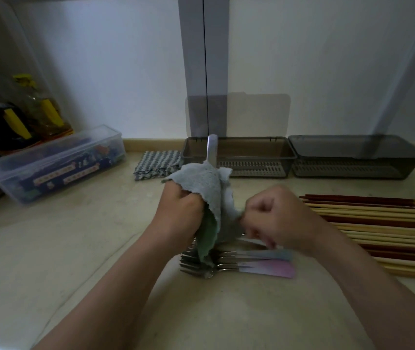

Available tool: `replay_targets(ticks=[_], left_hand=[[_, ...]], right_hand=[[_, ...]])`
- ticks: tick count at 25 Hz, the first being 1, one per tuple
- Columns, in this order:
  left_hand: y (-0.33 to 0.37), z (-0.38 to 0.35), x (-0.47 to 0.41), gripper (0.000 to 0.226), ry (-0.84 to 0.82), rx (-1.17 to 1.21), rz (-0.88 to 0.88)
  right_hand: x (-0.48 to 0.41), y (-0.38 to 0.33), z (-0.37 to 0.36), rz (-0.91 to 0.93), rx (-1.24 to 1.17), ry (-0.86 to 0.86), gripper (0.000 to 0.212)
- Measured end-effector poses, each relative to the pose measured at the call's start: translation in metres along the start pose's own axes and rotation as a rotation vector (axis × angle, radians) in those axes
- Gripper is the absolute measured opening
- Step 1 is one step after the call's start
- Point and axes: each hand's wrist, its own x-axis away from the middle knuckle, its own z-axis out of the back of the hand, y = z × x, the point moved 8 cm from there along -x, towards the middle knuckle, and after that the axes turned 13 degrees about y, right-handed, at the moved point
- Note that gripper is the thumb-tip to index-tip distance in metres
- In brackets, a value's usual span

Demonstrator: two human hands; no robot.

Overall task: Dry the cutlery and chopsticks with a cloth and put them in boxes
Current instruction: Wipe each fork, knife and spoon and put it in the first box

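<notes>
I see two grey boxes [251,147] far, chopsticks [378,223] right, forks [229,261] near. The left hand [181,208] fists the soft cloth [209,188] round a stiff, likely slick utensil [212,147] poking up; the right hand [274,215] curls at the cloth, hold unclear. I'd grip its bare end.

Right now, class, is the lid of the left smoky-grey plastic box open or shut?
Open: the translucent lid of the left smoky-grey plastic box stands upright behind it, and the slotted floor shows.
</notes>
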Motion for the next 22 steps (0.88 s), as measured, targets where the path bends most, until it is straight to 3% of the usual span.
replay_targets(ticks=[2, 4, 6, 9, 13, 22], left_hand=[[-0.003, 0.0, 0.002, 0.02, -0.136, -0.238, -0.001], [-0.012, -0.007, 0.006, 0.046, -0.359, -0.458, -0.017], [-0.005, -0.018, 0.02, 0.005, -0.499, -0.622, -0.164], [0.0, -0.026, 0.027, 0.023, -0.581, -0.597, -0.213], [0.009, -0.029, 0.031, 0.032, -0.651, -0.638, -0.303], [0.014, -0.013, 0.01, 0.019, -0.51, -0.561, -0.252]], right_hand=[[-0.009, 0.003, 0.028, 0.019, -0.179, 0.189, 0.031], [-0.011, 0.007, 0.034, -0.011, -0.303, 0.254, 0.03], [-0.011, 0.01, 0.026, -0.029, -0.344, 0.223, 0.035], [-0.015, 0.023, 0.034, -0.069, -0.374, 0.297, 0.037], [-0.019, 0.036, 0.056, -0.143, -0.502, 0.486, 0.035], [-0.019, 0.038, 0.067, -0.126, -0.556, 0.675, 0.03]])
